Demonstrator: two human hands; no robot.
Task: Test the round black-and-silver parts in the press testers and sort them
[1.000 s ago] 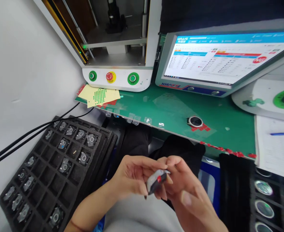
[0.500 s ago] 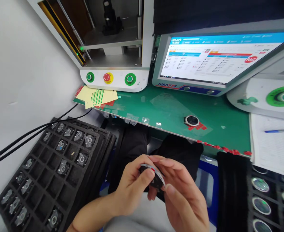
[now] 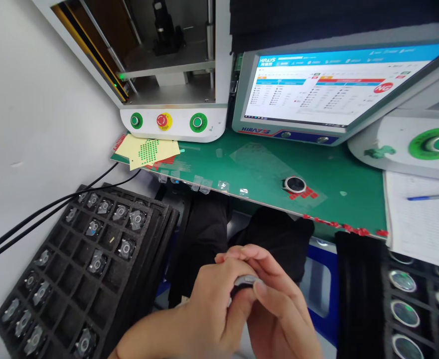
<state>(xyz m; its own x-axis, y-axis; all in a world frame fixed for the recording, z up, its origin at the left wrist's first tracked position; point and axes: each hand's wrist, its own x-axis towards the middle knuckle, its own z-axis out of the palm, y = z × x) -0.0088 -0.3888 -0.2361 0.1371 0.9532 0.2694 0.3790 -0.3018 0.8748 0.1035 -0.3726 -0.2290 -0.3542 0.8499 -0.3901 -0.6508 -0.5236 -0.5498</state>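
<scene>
Head view: I had left hand (image 3: 204, 311) and right hand (image 3: 282, 311) pinching a round part (image 3: 244, 280) by its rim, likely sparing its face.

Mostly hidden between left hand (image 3: 212, 306), right hand (image 3: 279, 316): dark part (image 3: 246, 280), perhaps round; monitor (image 3: 327, 89) text illegible.

Green mat (image 3: 264, 164), black tray (image 3: 70, 279), yellow sheet (image 3: 148, 149) with green dots, red button (image 3: 163, 120).

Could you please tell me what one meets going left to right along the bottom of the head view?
Left tray → left hand → part, in both hands' grip → right hand → right tray.
</scene>
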